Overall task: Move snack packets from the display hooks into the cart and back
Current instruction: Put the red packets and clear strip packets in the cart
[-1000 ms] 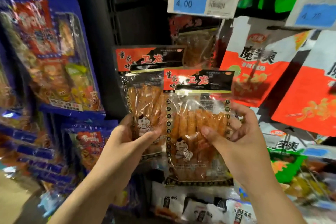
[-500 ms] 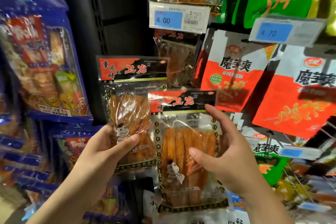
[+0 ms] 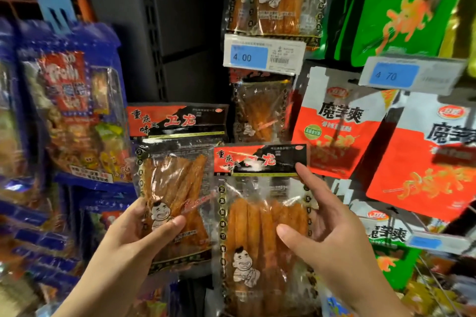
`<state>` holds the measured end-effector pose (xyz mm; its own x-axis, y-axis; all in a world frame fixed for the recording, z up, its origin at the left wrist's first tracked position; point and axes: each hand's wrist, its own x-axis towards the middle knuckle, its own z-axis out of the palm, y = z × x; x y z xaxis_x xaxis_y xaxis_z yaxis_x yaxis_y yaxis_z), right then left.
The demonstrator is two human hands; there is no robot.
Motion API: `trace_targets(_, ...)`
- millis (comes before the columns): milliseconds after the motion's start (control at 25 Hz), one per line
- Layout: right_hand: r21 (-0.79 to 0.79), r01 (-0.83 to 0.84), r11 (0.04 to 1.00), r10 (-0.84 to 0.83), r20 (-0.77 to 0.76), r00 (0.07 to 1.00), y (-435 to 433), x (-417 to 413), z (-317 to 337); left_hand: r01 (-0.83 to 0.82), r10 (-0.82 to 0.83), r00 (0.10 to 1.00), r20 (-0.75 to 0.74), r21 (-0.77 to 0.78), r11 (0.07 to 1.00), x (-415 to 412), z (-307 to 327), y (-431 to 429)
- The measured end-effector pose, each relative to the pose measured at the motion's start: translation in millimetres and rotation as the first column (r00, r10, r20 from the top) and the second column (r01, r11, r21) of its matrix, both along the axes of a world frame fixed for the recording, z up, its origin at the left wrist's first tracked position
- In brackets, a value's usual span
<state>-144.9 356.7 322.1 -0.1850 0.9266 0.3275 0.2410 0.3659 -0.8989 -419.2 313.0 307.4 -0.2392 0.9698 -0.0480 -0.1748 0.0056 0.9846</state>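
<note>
The left hand [image 3: 134,237] is clasped around the left packet [image 3: 177,162] of orange snack sticks, thumb laid across its front, fingers hidden behind. The right packet [image 3: 260,213] is pinched by the right hand [image 3: 332,234], thumb on the front, forefinger raised to the header card's corner; its lower edge is cut off. Both are held before the display, the right overlapping the left. Behind, hanging packets [image 3: 260,110] are seen under a 4.00 price tag [image 3: 262,55], their hook hidden. Red-and-white pouches [image 3: 340,131] are hung at right, blurred blue packs [image 3: 72,110] at left.
</note>
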Motion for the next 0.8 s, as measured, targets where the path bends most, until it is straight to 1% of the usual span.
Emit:
trace_targets(120,-0.013,0.001,1.0,-0.002,-0.099,0.995,4.6,1.6,5.4,0.03,-0.03,0.999,-0.015,0.024,0.999,5.8,-0.6,4.9)
trace_targets(200,0.001,-0.004,1.0,0.004,-0.13,0.991,9.5,-2.7,3.1,0.09,-0.09,0.996,-0.001,0.046,0.995,14.3,-0.5,6.2)
trace_targets(280,0.024,-0.001,1.0,0.003,-0.098,0.995,11.2,-11.4,0.6,0.161,-0.158,0.986,-0.058,0.069,0.984,23.0,-1.8,5.9)
trace_targets(360,0.036,0.008,0.999,-0.006,-0.032,0.999,10.6,-20.0,0.8,0.17,-0.159,0.982,-0.104,0.105,0.98,25.9,-4.4,8.8)
trace_targets(480,0.054,-0.019,0.998,0.02,-0.022,1.0,12.5,-23.9,6.7,0.164,-0.153,0.983,-0.102,0.112,0.98,24.5,-3.3,12.7)
trace_targets(600,0.115,-0.08,0.99,0.083,-0.02,0.996,21.7,-25.2,20.2,0.18,-0.172,0.981,-0.09,0.079,0.981,18.4,-3.3,13.1)
trace_targets(800,0.155,0.017,0.988,-0.01,-0.051,0.999,34.5,-38.8,30.2,0.192,-0.188,0.98,-0.067,0.059,0.98,9.7,-3.5,6.1)
